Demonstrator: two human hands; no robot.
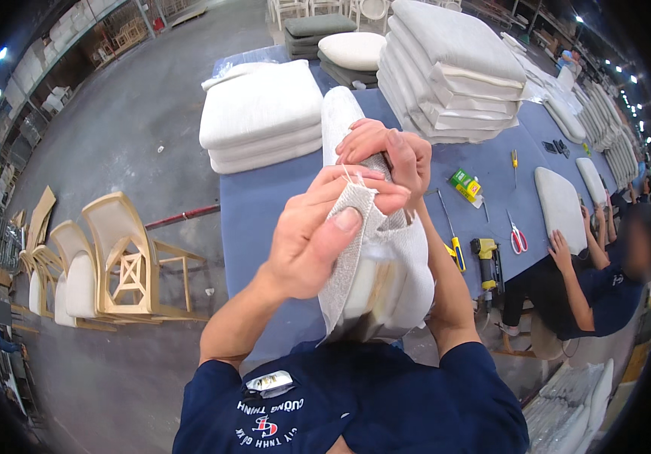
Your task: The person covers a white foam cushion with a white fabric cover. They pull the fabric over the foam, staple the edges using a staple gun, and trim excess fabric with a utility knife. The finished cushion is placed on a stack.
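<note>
A light grey fabric seat cushion (409,250) stands on edge close to my chest, its inner board and padding showing through an opening in the cover. My left hand (314,231) pinches the cover's fabric edge (352,216) between thumb and fingers, and loose threads stick up there. Just beyond it, my right hand (397,155) is closed on the same cover, its fingers curled over the top. Part of the cushion is hidden behind both hands.
On the blue table (265,204) sit white cushions (265,106) and a taller cushion stack (454,53). To the right lie a screwdriver (455,250), scissors (518,240), a nail gun (486,265) and a green-yellow box (463,184). A co-worker (598,291) handles another cushion (558,208). Wooden chairs (117,257) stand left.
</note>
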